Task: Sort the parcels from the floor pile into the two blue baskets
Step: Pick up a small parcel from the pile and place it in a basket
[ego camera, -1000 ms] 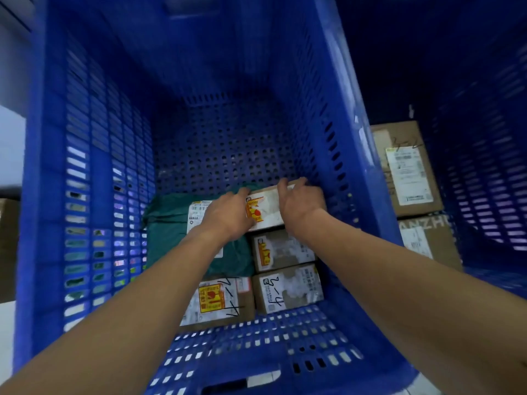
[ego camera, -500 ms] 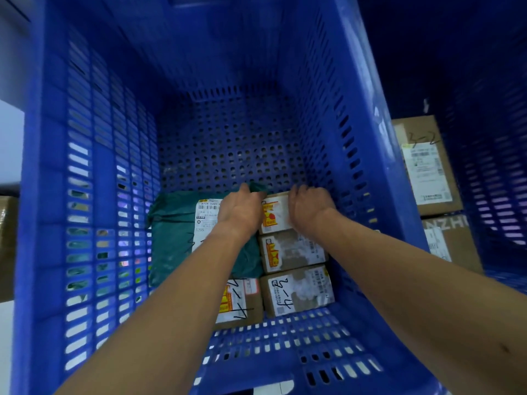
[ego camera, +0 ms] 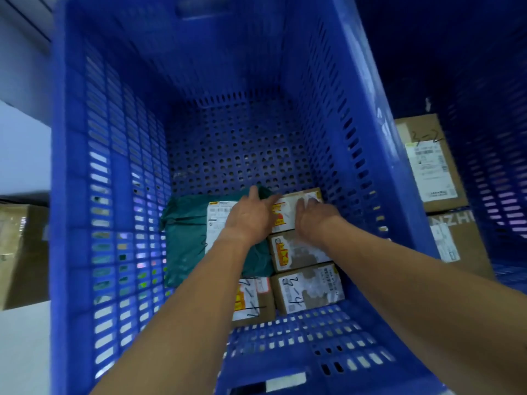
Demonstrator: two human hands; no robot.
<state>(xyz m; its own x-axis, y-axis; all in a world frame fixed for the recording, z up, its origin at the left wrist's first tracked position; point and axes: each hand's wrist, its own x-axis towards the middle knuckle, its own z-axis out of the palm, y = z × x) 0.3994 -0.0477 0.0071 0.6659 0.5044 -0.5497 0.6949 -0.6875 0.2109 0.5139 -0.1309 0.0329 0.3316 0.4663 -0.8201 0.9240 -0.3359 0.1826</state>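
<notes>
I am looking down into the left blue basket [ego camera: 114, 195]. Both of my hands are on a small cardboard parcel [ego camera: 288, 208] with a white and red-yellow label. It lies at the far end of a row of boxes by the basket's right wall. My left hand [ego camera: 248, 220] grips its left edge, partly over a green bag parcel [ego camera: 185, 240]. My right hand [ego camera: 313, 220] covers its right side. Nearer to me lie two more small boxes [ego camera: 296, 249] [ego camera: 308, 286] and a labelled box [ego camera: 251, 300].
The far half of the basket floor [ego camera: 242, 149] is bare. The second blue basket [ego camera: 490, 166] stands to the right and holds two brown boxes [ego camera: 427, 163] [ego camera: 453, 243]. A cardboard box [ego camera: 20, 252] sits outside on the left.
The small parcel has come down onto the basket floor behind the row of boxes. My hands have shifted from its sides onto its top and edges.
</notes>
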